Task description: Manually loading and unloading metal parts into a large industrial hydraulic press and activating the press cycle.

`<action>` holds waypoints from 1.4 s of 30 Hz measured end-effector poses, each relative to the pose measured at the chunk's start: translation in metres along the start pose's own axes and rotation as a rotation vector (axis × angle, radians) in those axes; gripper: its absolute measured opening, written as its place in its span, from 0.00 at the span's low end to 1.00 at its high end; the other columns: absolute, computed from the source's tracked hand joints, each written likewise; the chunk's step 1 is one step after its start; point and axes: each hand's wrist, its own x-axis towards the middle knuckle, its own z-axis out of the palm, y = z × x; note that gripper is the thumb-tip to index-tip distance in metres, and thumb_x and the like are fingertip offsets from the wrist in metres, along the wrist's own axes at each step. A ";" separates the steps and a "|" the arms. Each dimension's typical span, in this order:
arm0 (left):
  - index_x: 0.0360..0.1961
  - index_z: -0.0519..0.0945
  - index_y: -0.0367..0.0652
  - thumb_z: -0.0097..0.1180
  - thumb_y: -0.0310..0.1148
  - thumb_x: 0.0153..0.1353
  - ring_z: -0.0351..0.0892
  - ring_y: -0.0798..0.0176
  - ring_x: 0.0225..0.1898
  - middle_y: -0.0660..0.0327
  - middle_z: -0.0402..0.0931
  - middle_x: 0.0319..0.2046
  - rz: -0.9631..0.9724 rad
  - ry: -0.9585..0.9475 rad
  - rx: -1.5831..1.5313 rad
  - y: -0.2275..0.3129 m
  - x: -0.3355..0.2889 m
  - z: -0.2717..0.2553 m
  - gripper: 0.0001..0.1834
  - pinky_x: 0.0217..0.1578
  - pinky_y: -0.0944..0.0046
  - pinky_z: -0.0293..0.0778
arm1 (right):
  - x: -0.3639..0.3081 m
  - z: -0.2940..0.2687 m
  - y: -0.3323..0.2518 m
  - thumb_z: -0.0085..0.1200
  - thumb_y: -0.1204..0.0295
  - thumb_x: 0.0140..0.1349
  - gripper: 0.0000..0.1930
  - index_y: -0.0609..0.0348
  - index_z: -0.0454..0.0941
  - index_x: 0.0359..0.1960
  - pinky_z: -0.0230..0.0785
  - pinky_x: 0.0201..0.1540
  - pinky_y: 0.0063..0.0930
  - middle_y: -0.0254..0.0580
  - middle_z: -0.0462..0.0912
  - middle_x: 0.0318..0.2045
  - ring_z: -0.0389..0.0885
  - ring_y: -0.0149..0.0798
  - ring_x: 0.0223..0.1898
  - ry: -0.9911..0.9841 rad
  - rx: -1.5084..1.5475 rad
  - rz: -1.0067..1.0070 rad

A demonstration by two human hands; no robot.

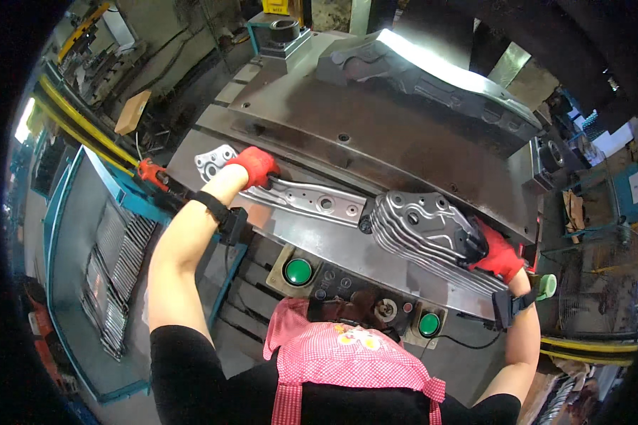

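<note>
My left hand (pixel 256 167), in a red glove, is closed round a long stamped metal bracket (pixel 308 198) near its broad holed end. This bracket lies along the front of the press bed (pixel 298 237). Its right end reaches a stack of similar stamped brackets (pixel 422 216), nested one on another. At the stack's right side my right hand (pixel 500 251), gloved in red with a dark palm, grips the edge. Some of its fingertips are hidden against the metal. Each wrist carries a strapped black device.
Beyond the brackets rises a large die block (pixel 432 78) with a curved top. Below the bed's front edge sits a control panel with a left green button (pixel 298 271) and a right green button (pixel 429 324). A blue-edged bin (pixel 71 283) at left holds several metal parts.
</note>
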 end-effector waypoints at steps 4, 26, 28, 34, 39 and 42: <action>0.43 0.79 0.54 0.56 0.34 0.46 0.73 0.50 0.46 0.53 0.75 0.41 0.066 0.368 0.298 -0.018 0.009 0.047 0.19 0.47 0.55 0.69 | -0.012 -0.001 -0.049 0.72 0.54 0.24 0.59 0.60 0.53 0.64 0.54 0.61 0.42 0.56 0.64 0.56 0.62 0.56 0.58 0.222 -0.228 0.037; 0.54 0.71 0.50 0.60 0.37 0.46 0.62 0.45 0.56 0.51 0.67 0.53 -0.487 0.574 -0.326 0.117 -0.155 0.145 0.30 0.60 0.45 0.53 | 0.278 -0.078 -0.126 0.70 0.54 0.30 0.55 0.39 0.52 0.64 0.56 0.59 0.46 0.43 0.64 0.56 0.64 0.48 0.57 0.803 -0.829 0.001; 0.55 0.70 0.50 0.59 0.39 0.47 0.63 0.45 0.56 0.50 0.67 0.54 -0.562 0.408 -0.499 0.120 -0.160 0.172 0.30 0.60 0.45 0.54 | 0.264 -0.081 -0.133 0.70 0.54 0.31 0.54 0.42 0.53 0.65 0.55 0.60 0.45 0.44 0.63 0.56 0.62 0.48 0.58 0.744 -0.792 0.019; 0.62 0.57 0.38 0.62 0.59 0.42 0.55 0.42 0.62 0.43 0.58 0.60 -0.537 0.025 -0.963 0.129 -0.102 0.241 0.52 0.62 0.55 0.54 | 0.183 -0.093 -0.133 0.64 0.53 0.43 0.51 0.48 0.46 0.67 0.35 0.67 0.50 0.53 0.48 0.66 0.46 0.55 0.67 0.719 -0.591 -0.003; 0.65 0.39 0.30 0.65 0.69 0.29 0.49 0.45 0.66 0.37 0.48 0.64 -0.622 0.012 -0.990 0.137 -0.069 0.314 0.75 0.63 0.57 0.52 | 0.014 -0.003 -0.061 0.63 0.61 0.47 0.45 0.61 0.51 0.65 0.37 0.68 0.41 0.55 0.48 0.66 0.45 0.53 0.68 0.993 -0.305 0.229; 0.65 0.37 0.30 0.67 0.69 0.23 0.53 0.45 0.65 0.38 0.51 0.63 -0.650 -0.055 -1.106 0.138 -0.060 0.302 0.78 0.62 0.59 0.55 | -0.090 0.080 -0.028 0.53 0.66 0.60 0.35 0.65 0.50 0.65 0.38 0.68 0.35 0.53 0.52 0.65 0.49 0.46 0.67 1.364 0.045 0.851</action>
